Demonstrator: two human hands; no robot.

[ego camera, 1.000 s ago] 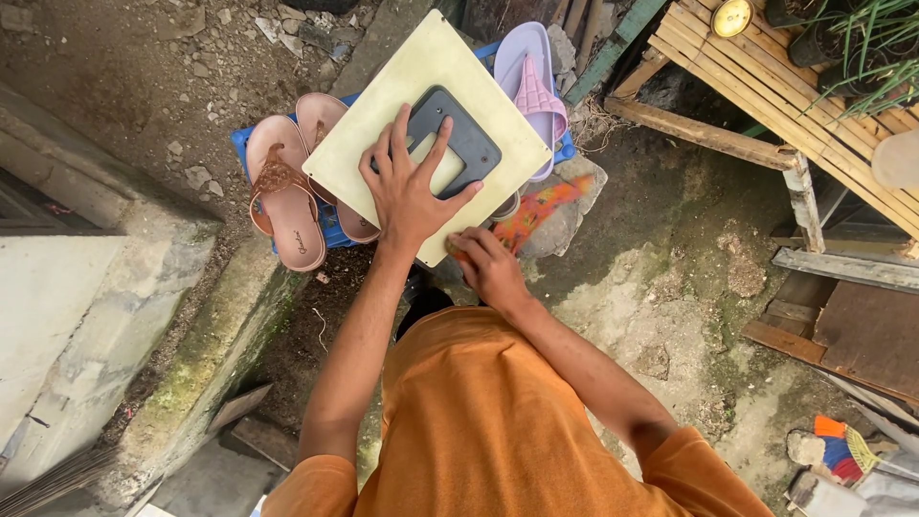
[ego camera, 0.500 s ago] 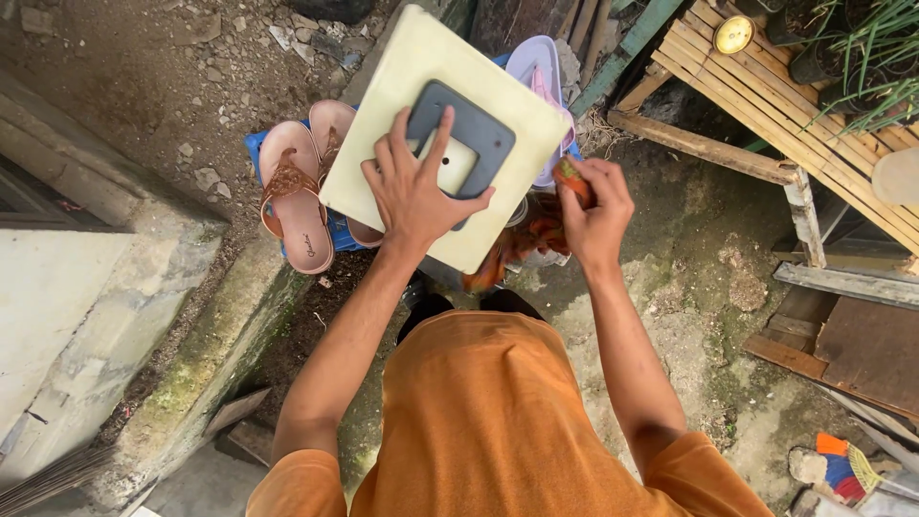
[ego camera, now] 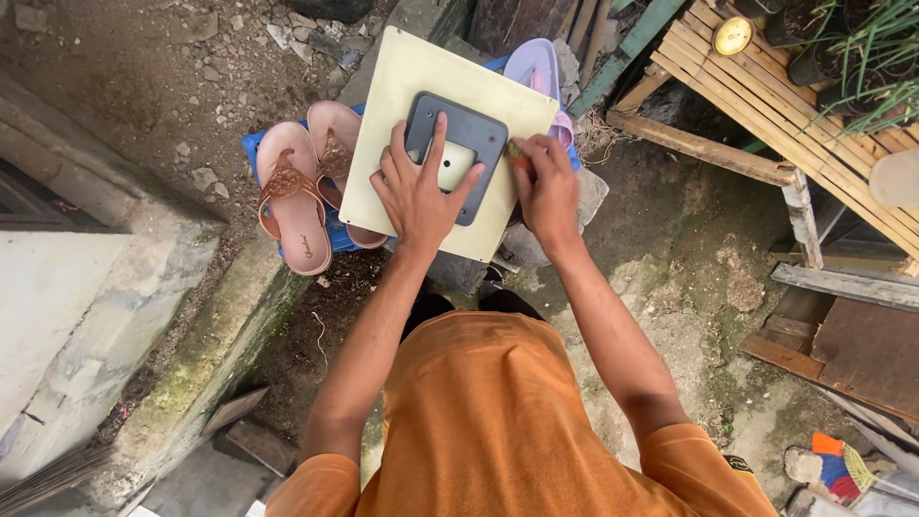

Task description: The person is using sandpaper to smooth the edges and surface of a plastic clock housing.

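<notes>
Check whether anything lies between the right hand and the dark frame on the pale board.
Nothing visible does. The right hand sits at the right edge of the dark frame, pinching a small object against it. The left hand lies flat on the frame, left of that spot, over the pale board.

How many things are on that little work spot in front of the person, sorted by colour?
Pink: 2 sandals
Lilac: 1 sandal
Cream: 1 board
Dark grey: 1 frame under the left hand
Small brownish tool: 1 in the right hand
Blue: 1 crate
Total: 7
</notes>
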